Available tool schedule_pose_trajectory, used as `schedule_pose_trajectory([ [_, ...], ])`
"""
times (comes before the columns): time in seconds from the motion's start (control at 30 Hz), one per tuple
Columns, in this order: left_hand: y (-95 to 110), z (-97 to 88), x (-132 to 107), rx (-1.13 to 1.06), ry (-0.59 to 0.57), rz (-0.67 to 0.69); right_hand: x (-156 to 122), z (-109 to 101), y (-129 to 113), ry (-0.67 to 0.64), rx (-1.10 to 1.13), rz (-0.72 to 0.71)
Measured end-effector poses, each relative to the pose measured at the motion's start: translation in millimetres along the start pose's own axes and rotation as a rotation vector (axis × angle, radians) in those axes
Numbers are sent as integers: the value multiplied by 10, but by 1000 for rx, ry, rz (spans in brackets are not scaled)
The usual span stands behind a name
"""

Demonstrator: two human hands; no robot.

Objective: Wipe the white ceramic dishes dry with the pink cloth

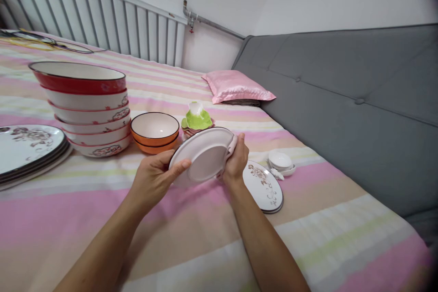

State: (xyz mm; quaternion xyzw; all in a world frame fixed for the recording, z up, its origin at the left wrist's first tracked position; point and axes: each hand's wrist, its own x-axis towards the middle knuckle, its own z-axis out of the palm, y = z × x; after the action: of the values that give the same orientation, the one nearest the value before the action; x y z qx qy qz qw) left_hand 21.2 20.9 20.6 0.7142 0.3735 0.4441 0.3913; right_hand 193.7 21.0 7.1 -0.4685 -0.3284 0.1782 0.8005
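A white plate (208,157) is held tilted above the bed, its underside and foot ring facing me. My left hand (155,175) grips its left rim, thumb across the underside. At the right rim my right hand (237,159) is closed on a pale pink cloth (231,148), which folds over the plate's edge. Just beyond the right hand, oval plates with a brown flower print (265,187) lie stacked, partly hidden by that hand. Behind the held plate stand two stacked orange bowls (155,141) and green leaf-shaped dishes (197,119).
A tall stack of red-rimmed bowls (92,114) stands at left, beside stacked oval plates (30,146). Small white dishes (280,159) with spoons sit at right. A pink pillow (237,86) lies by the grey headboard (342,82). Cables (44,40) lie far left, near a radiator (102,13).
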Motion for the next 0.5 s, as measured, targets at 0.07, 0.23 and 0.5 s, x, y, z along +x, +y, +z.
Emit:
schedule_pose_trajectory([
  [0.07,4,-9,0,4,-19,-4,9,-12,-13,-22,-44,-43],
  [0.23,3,-34,5,-10,-50,-3,18,-28,-19,-56,-85,-90],
  [0.5,-22,-73,25,3,-116,-22,-2,-18,-68,-96,-43,-81],
])
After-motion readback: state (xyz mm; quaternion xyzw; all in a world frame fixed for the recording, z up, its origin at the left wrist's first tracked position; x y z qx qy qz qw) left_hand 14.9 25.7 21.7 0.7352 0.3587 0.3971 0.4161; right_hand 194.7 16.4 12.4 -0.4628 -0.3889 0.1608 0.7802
